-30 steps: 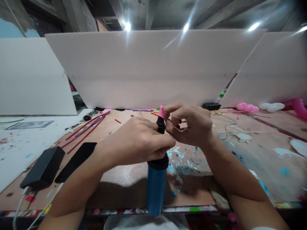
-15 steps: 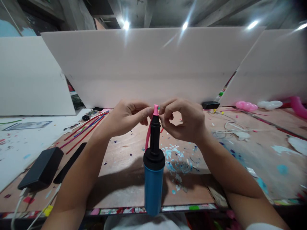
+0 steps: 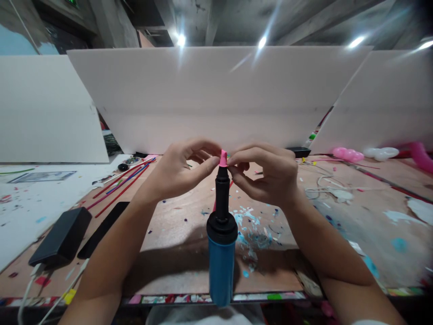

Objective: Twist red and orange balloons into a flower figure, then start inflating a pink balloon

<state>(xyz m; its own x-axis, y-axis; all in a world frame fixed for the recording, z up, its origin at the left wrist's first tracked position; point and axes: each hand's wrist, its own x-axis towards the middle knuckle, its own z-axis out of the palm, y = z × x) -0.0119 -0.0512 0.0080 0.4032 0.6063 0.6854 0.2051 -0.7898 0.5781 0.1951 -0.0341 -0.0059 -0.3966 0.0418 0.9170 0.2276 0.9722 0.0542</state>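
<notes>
A blue hand pump point(image 3: 221, 266) with a black collar and black nozzle stands upright at the table's near edge. A pink balloon neck point(image 3: 223, 159) sits on the nozzle tip. My left hand point(image 3: 181, 169) pinches the balloon neck from the left with thumb and forefinger. My right hand point(image 3: 267, 174) pinches it from the right, fingers curled. The rest of the balloon hangs behind the nozzle, mostly hidden.
A brown, paint-spattered table point(image 3: 338, 216) carries long uninflated balloons point(image 3: 118, 185), a black box point(image 3: 61, 237) with a cable, a flat black strip point(image 3: 103, 229) and pink and white inflated balloons point(image 3: 348, 153). White boards point(image 3: 216, 99) stand behind.
My left hand let go of the pump body and rose to the nozzle tip. Both hands now pinch the pink balloon neck, pushed slightly further onto the nozzle.
</notes>
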